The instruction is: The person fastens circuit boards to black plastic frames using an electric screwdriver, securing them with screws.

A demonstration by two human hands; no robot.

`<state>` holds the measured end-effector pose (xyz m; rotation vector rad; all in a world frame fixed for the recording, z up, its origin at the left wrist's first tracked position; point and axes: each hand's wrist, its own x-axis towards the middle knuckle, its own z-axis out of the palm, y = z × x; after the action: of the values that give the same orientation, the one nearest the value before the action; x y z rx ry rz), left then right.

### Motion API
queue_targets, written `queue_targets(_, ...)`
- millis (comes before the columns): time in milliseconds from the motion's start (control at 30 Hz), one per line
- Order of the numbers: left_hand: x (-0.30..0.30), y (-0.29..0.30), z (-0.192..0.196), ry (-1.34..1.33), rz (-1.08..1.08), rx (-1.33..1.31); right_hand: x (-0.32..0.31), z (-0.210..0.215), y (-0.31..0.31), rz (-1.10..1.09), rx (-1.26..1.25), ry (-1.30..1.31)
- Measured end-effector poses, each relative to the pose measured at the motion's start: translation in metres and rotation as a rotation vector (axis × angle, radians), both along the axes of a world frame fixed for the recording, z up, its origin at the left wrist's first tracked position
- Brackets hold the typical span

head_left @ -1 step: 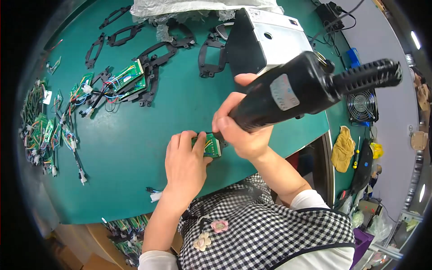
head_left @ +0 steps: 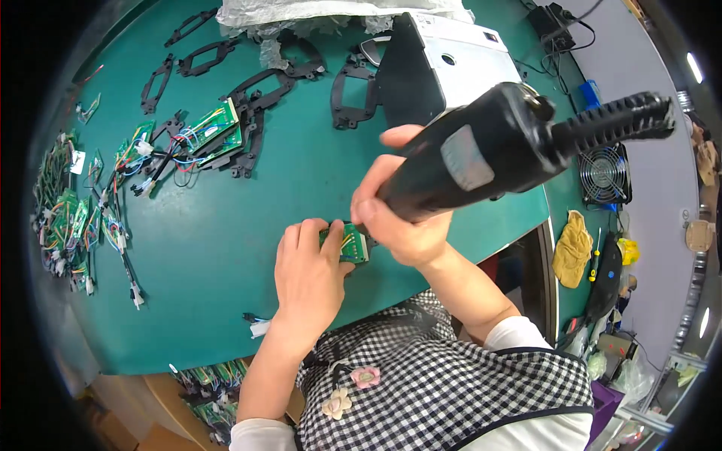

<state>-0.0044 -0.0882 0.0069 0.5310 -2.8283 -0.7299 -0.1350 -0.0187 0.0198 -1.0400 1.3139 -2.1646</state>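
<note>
My left hand (head_left: 308,264) lies on the teal table (head_left: 226,248) and pinches a small green circuit board (head_left: 349,246) with yellow wires, holding it flat near the table's front edge. My right hand (head_left: 402,222) is wrapped around a thick black electric screwdriver (head_left: 481,154). The tool slants down to the left, and its tip meets the board, hidden behind my fingers. Its ribbed black cable sleeve (head_left: 620,116) runs off to the upper right.
A white box-shaped device (head_left: 459,60) stands behind the tool. Several black plastic frames (head_left: 252,143) and wired green boards (head_left: 214,129) lie at the back left, with more boards (head_left: 64,218) piled at the far left. A small fan (head_left: 605,174) and a yellow cloth (head_left: 571,248) sit to the right.
</note>
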Motion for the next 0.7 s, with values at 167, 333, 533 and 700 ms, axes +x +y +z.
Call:
queue_targets(167,-0.001,-0.001,-0.001,-0.006,-0.009,-0.009,-0.012,-0.008,-0.002,0.161,0.053,0.337)
queue_targets(333,-0.003,0.001,0.0,0.026,0.001,0.005,-0.022,0.024,0.025,-0.201,-0.006,0.359)
queue_targets(533,0.005,0.009,0.017,-0.078,-0.001,-0.004,-0.078,0.06,0.064,-0.473,-0.23,0.218)
queue_targets(700,0.025,0.003,0.009,-0.072,0.041,-0.043,-0.072,0.053,0.061,-0.5,-0.165,0.244)
